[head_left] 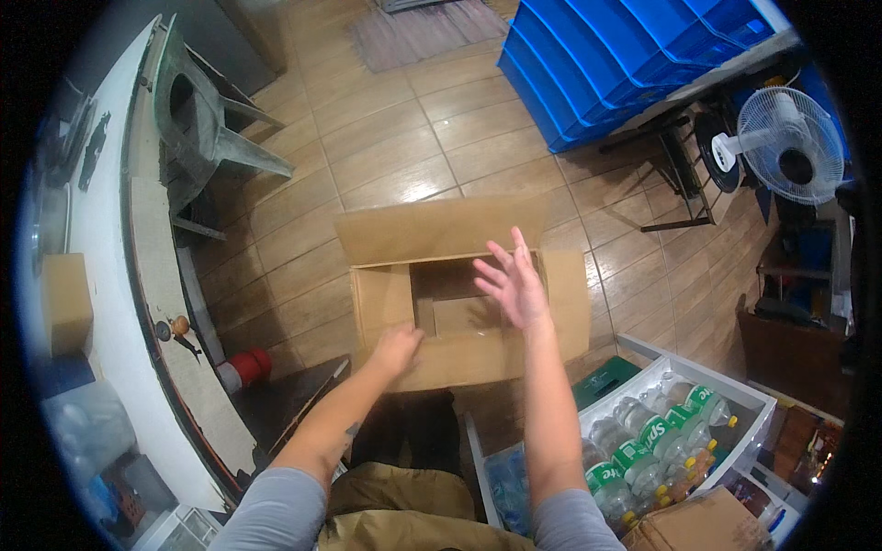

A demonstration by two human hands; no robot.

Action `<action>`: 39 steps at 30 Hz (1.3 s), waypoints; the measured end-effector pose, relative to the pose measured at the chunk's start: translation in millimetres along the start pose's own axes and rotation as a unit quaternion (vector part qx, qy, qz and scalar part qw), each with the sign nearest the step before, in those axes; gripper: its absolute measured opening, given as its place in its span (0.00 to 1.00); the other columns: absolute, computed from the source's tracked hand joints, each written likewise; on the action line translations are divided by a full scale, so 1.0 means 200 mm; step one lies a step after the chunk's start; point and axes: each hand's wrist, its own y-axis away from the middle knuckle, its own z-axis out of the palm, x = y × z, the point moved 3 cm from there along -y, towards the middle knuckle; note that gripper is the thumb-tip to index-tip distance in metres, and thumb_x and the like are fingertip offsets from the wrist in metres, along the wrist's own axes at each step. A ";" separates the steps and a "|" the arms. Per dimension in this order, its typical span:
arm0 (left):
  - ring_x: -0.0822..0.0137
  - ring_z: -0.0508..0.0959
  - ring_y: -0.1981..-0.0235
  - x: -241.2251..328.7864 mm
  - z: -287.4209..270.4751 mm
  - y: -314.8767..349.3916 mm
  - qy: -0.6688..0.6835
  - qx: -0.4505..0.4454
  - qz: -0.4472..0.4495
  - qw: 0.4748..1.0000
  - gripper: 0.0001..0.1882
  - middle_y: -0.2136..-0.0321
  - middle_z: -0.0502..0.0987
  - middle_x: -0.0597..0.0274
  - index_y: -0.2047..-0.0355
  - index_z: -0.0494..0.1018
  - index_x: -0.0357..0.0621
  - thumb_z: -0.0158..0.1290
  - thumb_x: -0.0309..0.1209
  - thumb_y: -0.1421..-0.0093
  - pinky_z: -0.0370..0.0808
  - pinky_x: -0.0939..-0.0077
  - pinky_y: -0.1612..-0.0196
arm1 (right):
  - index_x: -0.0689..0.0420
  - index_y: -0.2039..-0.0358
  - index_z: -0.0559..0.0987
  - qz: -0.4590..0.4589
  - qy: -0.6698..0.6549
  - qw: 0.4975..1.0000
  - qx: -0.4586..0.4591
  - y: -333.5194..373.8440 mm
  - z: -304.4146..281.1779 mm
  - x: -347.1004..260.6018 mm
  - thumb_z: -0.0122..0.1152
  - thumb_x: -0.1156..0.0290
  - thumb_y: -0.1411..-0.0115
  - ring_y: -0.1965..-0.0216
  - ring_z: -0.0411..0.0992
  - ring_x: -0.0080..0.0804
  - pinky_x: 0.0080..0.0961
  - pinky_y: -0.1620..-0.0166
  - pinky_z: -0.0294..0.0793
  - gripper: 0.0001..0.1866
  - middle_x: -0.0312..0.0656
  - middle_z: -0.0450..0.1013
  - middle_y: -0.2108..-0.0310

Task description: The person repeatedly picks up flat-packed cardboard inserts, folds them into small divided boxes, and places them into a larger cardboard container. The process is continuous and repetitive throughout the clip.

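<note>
An open brown cardboard box (pixel 381 303) stands on the tiled floor in front of me, its flaps folded outward and its inside bare. My left hand (pixel 397 348) rests on the box's near wall at the left, fingers curled over the edge. My right hand (pixel 513 280) hovers above the box's right side with fingers spread and nothing in it.
A white crate (pixel 726 386) of plastic drink bottles with green labels sits at my lower right, beside a smaller cardboard box (pixel 703 525). A grey plastic chair (pixel 197 115) and a white counter (pixel 101 266) lie left. Blue stacked bins (pixel 606 55) and a white fan (pixel 790 142) stand far right.
</note>
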 end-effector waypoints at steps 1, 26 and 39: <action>0.47 0.75 0.60 0.01 0.02 0.07 0.014 0.001 0.050 0.999 0.16 0.65 0.73 0.50 0.63 0.74 0.42 0.62 0.32 0.51 0.74 0.55 0.56 | 0.43 0.31 0.55 -0.007 0.144 0.989 0.042 0.00 -0.03 -0.01 0.49 0.47 0.34 0.43 0.68 0.43 0.40 0.46 0.71 0.35 0.50 0.60 0.36; 0.42 0.64 0.39 -0.57 0.57 0.28 0.286 0.369 -0.301 0.831 0.31 0.42 0.64 0.33 0.36 0.52 0.26 0.46 0.20 0.39 0.59 0.61 0.36 | 0.58 0.33 0.54 0.223 0.688 0.664 0.191 -0.37 -0.97 1.15 0.60 0.48 0.44 0.33 0.55 0.51 0.40 0.33 0.56 0.46 0.59 0.53 0.33; 0.42 0.67 0.41 -0.49 0.50 0.22 0.280 0.362 -0.299 0.838 0.31 0.44 0.66 0.33 0.36 0.52 0.29 0.45 0.20 0.39 0.63 0.60 0.38 | 0.52 0.70 0.74 0.160 0.532 0.832 0.000 -0.68 -1.08 1.41 0.73 0.61 0.55 0.53 0.67 0.41 0.37 0.46 0.67 0.17 0.46 0.69 0.56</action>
